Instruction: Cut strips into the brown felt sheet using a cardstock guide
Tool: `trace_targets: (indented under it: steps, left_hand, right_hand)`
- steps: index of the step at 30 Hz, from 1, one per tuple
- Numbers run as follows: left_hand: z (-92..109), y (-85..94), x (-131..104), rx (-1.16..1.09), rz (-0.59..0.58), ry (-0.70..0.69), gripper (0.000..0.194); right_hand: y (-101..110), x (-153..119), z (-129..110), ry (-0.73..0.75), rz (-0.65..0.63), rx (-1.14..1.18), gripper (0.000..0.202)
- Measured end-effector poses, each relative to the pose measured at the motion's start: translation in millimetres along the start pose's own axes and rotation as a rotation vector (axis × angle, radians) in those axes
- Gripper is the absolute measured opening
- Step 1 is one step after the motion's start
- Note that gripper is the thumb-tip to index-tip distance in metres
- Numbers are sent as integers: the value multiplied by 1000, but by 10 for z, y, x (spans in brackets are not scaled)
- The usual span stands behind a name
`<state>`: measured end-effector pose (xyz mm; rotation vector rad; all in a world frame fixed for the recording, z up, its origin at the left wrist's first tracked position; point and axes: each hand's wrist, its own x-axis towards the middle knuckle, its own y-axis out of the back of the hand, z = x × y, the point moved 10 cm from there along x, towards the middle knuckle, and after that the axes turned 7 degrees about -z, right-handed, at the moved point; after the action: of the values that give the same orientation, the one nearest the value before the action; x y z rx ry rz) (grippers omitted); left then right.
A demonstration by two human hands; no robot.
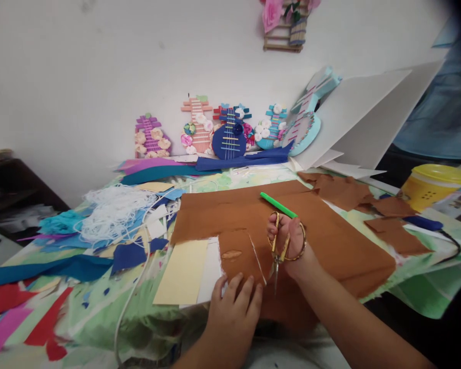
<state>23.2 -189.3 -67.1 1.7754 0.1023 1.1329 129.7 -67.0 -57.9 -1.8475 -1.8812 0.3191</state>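
My right hand point(296, 238) is closed around a pair of gold-handled scissors point(275, 251), its palm turned up and the blades pointing toward the table's front edge. Spread flat near that edge, my left hand point(234, 312) presses its fingertips on a brown piece point(236, 264) with a small oval opening. A pale slanting line runs along the piece's right side, just left of the blades. Under both hands lies a large brown sheet point(341, 236), like felt or fabric. A bright green pen point(278, 205) rests on it behind my right hand. Left of the piece is cream card point(182, 271).
White string point(111, 212) lies heaped at the left among coloured scraps and a white cable. Small decorated lutes point(229, 138) lean on the back wall. At the right are brown scraps point(340, 189), a blue-handled tool point(423, 222) and a yellow tub point(432, 187).
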Motion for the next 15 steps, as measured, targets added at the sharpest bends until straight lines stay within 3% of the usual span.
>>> trace_targets:
  steps: [7, 15]
  left_hand:
    - [0, -8, 27, 18, -56, 15, 27]
    - [-13, -21, 14, -21, -62, 24, 27]
  right_hand:
    - [-18, -38, 77, -71, 38, -93, 56]
    - [-114, -60, 245, -136, -47, -340, 44]
